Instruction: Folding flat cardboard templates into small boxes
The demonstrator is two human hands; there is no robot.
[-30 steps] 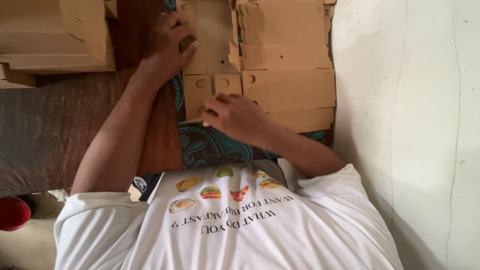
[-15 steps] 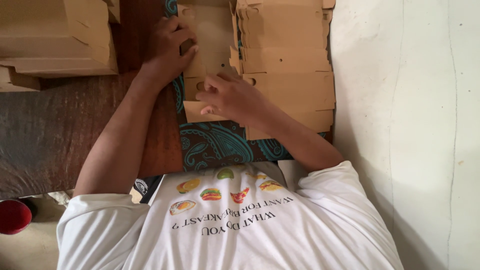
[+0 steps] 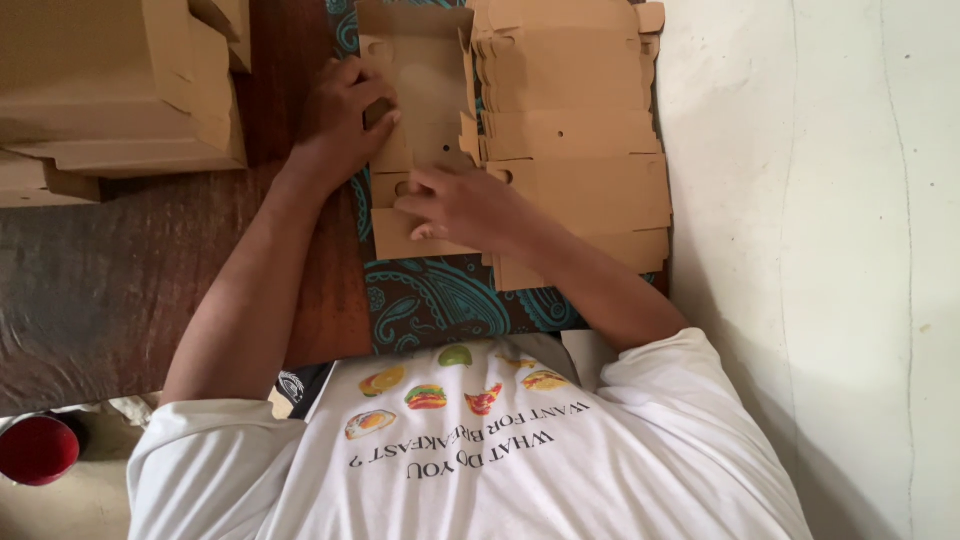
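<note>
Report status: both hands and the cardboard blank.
Left hand pressing flat cardboard blank. Right hand on its lower flap. Stack of blanks beside it.

Flat brown cardboard box [image 3: 420, 120] at twelve o'clock, a brown stack [image 3: 575, 140] at one, folded boxes [image 3: 110, 90] at ten.

A flat cardboard blank [image 3: 420, 120] lies just left of the cardboard stack [image 3: 575, 130], with folded boxes [image 3: 110, 90] farther left.

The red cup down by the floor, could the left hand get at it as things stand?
Probably not without letting go: the left hand presses the flat cardboard blank, and the red cup sits low, far behind.
</note>
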